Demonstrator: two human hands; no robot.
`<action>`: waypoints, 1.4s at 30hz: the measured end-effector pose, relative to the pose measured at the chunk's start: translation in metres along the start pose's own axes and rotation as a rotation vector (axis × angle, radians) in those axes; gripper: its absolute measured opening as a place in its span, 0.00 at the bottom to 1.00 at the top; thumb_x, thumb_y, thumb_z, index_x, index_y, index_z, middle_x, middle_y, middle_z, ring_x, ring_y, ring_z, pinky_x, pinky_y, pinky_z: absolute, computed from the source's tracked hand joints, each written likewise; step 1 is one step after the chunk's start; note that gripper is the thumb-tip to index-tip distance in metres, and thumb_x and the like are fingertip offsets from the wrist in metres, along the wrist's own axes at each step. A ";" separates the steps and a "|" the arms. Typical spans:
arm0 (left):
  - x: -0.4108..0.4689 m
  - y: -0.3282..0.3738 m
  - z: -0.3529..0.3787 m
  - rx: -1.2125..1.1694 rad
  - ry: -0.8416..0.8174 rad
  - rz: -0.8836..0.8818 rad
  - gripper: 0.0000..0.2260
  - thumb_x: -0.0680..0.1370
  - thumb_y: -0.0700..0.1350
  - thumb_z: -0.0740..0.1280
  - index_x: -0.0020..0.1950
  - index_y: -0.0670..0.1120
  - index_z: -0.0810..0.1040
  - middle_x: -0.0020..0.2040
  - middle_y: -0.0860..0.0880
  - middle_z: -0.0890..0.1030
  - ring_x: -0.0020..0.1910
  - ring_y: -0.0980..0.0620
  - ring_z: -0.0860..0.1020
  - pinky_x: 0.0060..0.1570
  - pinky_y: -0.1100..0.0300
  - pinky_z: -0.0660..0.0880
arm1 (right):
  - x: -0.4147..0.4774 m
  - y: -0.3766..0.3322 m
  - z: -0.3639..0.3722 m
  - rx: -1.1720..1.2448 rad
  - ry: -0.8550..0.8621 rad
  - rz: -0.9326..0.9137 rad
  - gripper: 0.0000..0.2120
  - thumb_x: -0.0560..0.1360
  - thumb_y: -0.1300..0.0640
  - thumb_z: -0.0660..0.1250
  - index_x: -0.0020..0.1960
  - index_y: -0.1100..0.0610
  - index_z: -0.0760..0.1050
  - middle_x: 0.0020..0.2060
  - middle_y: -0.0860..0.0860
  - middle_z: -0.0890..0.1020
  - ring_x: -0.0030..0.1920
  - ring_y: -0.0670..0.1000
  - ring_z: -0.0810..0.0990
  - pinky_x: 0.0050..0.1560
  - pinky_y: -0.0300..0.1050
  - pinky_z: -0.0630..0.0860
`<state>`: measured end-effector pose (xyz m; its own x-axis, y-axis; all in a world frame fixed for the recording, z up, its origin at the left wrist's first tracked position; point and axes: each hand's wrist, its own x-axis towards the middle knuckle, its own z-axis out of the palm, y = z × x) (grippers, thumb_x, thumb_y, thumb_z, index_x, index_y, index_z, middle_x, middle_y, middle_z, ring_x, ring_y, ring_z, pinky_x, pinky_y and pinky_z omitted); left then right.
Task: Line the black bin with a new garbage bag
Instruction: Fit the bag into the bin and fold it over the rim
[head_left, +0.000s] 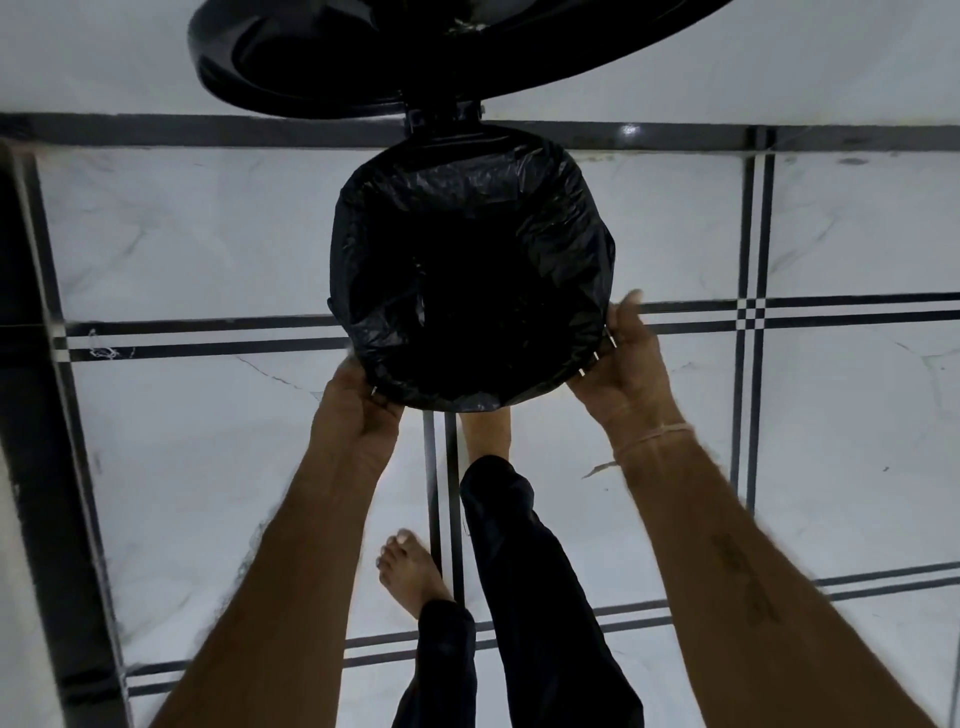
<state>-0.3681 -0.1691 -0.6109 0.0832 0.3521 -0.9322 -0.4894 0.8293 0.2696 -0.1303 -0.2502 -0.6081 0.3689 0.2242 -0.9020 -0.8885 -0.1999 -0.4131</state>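
Note:
The round black bin stands on the floor with its lid (332, 57) swung up and open at the far side. A crinkled black garbage bag (467, 218) fills its mouth and is folded over the rim all round. My left hand (358, 400) grips the bag-covered rim at the near left. On the near right side my right hand (623, 353) holds the rim, fingers curled under the bag's edge. The bin's body is hidden under the bag and rim.
White marble-like floor tiles (182, 234) with black stripe borders surround the bin. My bare feet (410, 571) and dark trouser legs are just below the bin; one foot reaches under its front. A dark strip (31, 415) runs along the left edge.

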 end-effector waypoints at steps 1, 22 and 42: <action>-0.002 0.003 0.002 0.020 -0.012 0.031 0.11 0.83 0.50 0.65 0.55 0.45 0.82 0.50 0.47 0.87 0.52 0.49 0.86 0.52 0.53 0.84 | 0.004 -0.006 0.001 -0.020 -0.002 0.007 0.17 0.80 0.43 0.68 0.55 0.57 0.82 0.54 0.53 0.86 0.58 0.57 0.85 0.58 0.57 0.82; 0.011 0.042 0.025 0.423 0.300 0.375 0.01 0.81 0.45 0.69 0.52 0.49 0.80 0.52 0.50 0.83 0.51 0.51 0.80 0.47 0.60 0.77 | 0.014 -0.047 0.038 -0.444 0.143 -0.264 0.06 0.82 0.58 0.65 0.48 0.59 0.76 0.34 0.48 0.81 0.36 0.49 0.76 0.35 0.44 0.75; 0.046 0.112 0.083 0.581 -0.097 0.052 0.16 0.76 0.60 0.72 0.56 0.50 0.86 0.56 0.52 0.85 0.58 0.49 0.84 0.58 0.46 0.80 | 0.039 -0.100 0.118 -0.763 -0.194 -0.202 0.15 0.79 0.47 0.71 0.51 0.60 0.84 0.44 0.51 0.87 0.44 0.49 0.87 0.38 0.42 0.84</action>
<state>-0.3468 -0.0235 -0.6036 0.1645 0.4137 -0.8954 0.0584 0.9021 0.4275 -0.0596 -0.1094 -0.5871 0.3863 0.4724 -0.7922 -0.3537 -0.7174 -0.6002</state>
